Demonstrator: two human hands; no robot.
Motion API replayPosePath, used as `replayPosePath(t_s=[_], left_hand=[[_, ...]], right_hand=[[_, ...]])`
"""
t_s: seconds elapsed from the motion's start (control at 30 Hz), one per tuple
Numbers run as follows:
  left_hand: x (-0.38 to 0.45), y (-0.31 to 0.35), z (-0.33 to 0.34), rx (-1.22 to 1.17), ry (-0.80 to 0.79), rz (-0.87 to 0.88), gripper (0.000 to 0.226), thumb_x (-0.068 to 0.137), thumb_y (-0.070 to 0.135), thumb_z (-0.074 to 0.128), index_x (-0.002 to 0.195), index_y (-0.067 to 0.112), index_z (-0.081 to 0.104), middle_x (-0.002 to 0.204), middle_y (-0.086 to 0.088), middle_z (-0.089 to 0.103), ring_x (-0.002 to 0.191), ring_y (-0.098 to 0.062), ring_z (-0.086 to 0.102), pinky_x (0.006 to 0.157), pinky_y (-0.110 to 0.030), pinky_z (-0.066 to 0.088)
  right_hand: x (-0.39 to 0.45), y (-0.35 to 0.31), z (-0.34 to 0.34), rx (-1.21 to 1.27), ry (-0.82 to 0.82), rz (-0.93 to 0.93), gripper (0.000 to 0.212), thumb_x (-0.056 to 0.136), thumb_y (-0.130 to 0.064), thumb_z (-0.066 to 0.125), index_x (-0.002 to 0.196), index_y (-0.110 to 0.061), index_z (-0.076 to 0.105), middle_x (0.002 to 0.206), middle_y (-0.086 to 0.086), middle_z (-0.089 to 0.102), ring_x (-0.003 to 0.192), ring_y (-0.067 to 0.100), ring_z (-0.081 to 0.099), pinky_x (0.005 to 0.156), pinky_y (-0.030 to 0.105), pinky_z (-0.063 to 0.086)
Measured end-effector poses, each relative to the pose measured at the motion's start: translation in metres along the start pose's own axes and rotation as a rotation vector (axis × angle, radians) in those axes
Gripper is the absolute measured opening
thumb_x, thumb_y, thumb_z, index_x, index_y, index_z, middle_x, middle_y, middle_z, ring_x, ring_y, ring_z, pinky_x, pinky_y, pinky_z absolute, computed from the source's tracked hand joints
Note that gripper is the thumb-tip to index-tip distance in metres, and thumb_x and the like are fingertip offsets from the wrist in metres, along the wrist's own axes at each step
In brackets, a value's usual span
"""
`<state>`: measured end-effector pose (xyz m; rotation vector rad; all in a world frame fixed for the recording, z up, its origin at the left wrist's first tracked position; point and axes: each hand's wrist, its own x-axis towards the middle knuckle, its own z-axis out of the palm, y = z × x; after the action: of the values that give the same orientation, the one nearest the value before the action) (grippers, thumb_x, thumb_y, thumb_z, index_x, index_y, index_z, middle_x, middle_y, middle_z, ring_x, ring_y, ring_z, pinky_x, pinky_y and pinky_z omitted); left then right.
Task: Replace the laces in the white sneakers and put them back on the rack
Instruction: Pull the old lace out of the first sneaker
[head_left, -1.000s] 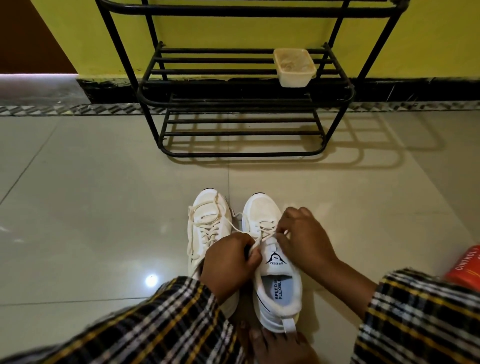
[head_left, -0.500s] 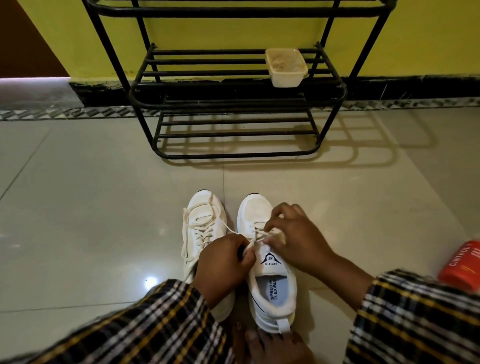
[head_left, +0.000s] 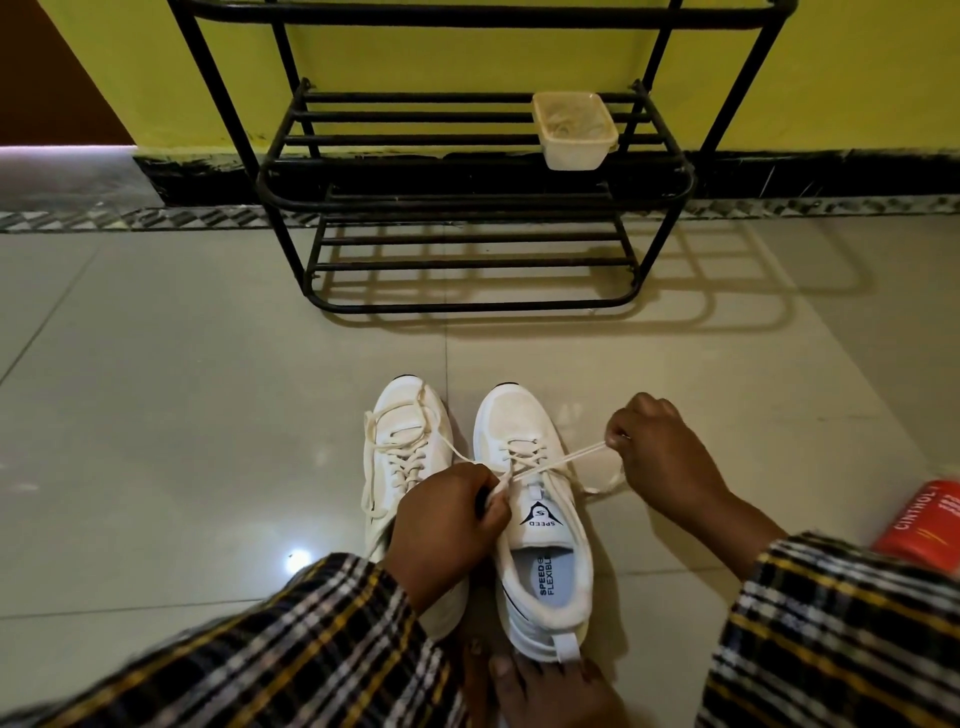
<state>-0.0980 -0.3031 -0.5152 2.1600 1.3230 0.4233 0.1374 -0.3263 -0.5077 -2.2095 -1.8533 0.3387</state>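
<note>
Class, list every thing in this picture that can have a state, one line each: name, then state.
Right sneaker: upright on floor, partly laced, lace untied.
Left sneaker: on floor, laced, ends loose.
Lace: pulled taut between both hands.
Left hand: closed grip on lace.
Right hand: pinching lace end.
Rack: standing, no shoes on it.
Plastic tub: open, on rack's middle shelf.
Red pack: lying on floor.
</note>
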Motion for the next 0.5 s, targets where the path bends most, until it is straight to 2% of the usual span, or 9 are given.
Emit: replayPosePath(t_s=[0.13,0.3,0.4,0.5], left_hand=[[0.0,0.0,0.0,-0.003,-0.005,-0.006,0.017,0.088,0.033,0.055,0.079,0.019,0.058,0.074,0.003,0.059,0.071,-0.014,0.054,0.063,-0.031,0.04],[0.0,0.001,-0.001,-0.014,-0.016,-0.006,0.016,0.088,0.033,0.055,0.081,0.02,0.06,0.075,0.003,0.06,0.072,-0.014,0.055,0.066,-0.034,0.044],[-0.001,0.0,-0.002,-0.019,-0.015,-0.008,0.017,0.089,0.033,0.055,0.078,0.02,0.058,0.071,0.004,0.056,0.067,-0.012,0.051,0.062,-0.03,0.04],[0.0,0.0,-0.001,-0.019,-0.024,-0.016,0.017,0.088,0.033,0.055,0.077,0.02,0.058,0.071,0.004,0.056,0.067,-0.013,0.052,0.062,-0.03,0.04]], right_hand=[[-0.006,0.026,0.001,0.079,0.049,0.079,0.013,0.09,-0.004,0.053,0.083,-0.009,0.062,0.085,0.0,0.042,0.091,0.021,0.044,0.067,0.027,0.03],[-0.012,0.047,0.008,0.102,0.052,0.25,0.019,0.092,-0.005,0.052,0.078,-0.017,0.057,0.086,0.002,0.044,0.083,0.024,0.049,0.064,0.031,0.037],[-0.013,0.063,0.008,0.084,0.072,0.47,0.016,0.089,0.001,0.05,0.09,-0.006,0.064,0.1,0.015,0.05,0.09,0.036,0.055,0.074,0.036,0.042],[-0.017,0.076,0.006,0.093,-0.054,0.595,0.017,0.089,-0.003,0.052,0.096,-0.003,0.067,0.108,0.02,0.052,0.099,0.038,0.056,0.084,0.037,0.044]])
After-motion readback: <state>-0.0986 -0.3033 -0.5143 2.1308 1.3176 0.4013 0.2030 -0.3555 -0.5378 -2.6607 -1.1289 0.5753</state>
